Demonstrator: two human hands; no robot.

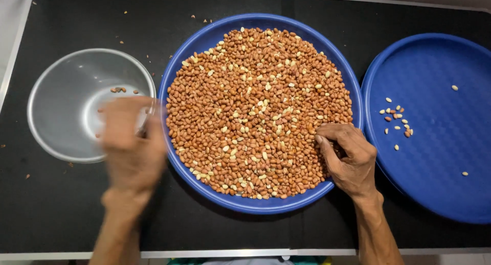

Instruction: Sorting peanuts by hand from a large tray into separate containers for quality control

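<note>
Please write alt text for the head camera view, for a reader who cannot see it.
A large blue tray full of peanuts sits on a black table. The right hand rests in the peanuts, and the blurred left hand is over a steel bowl. Another blue tray holds few peanuts.

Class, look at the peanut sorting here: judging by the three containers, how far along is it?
Barely begun. Done: a few nuts lie in the clear round bowl and a handful on the blue side plate. In hand: the blurred left hand is at the bowl's rim; the right hand picks in the pile. Left: the heaped big blue plate.
</note>
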